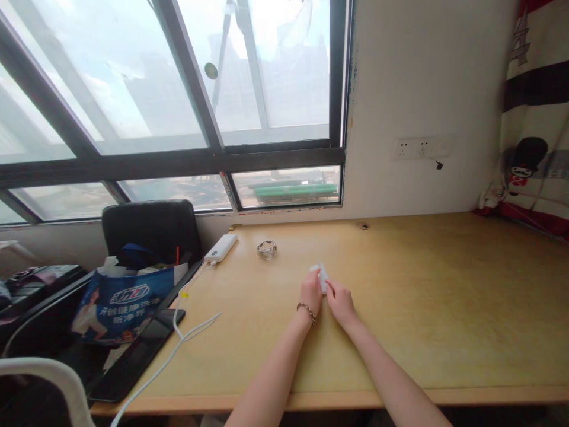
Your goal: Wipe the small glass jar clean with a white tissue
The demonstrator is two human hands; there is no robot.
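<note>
Table [422, 302] under left hand [312, 289] and right hand [341, 300], both pinching small white item [323, 276].

At the far left of the desk [444, 308] we see a white power bank [223, 247] with a white cable [182, 338] at its near end, and to its right a silvery openwork ring [267, 250]. Along the left edge we find a flat black panel [138, 357]; left of that, a blue bag [122, 305] by a black chair [151, 228]. Beyond, we have a window [284, 89], wall sockets [413, 147] and, far right, a patterned curtain [531, 121].
</note>
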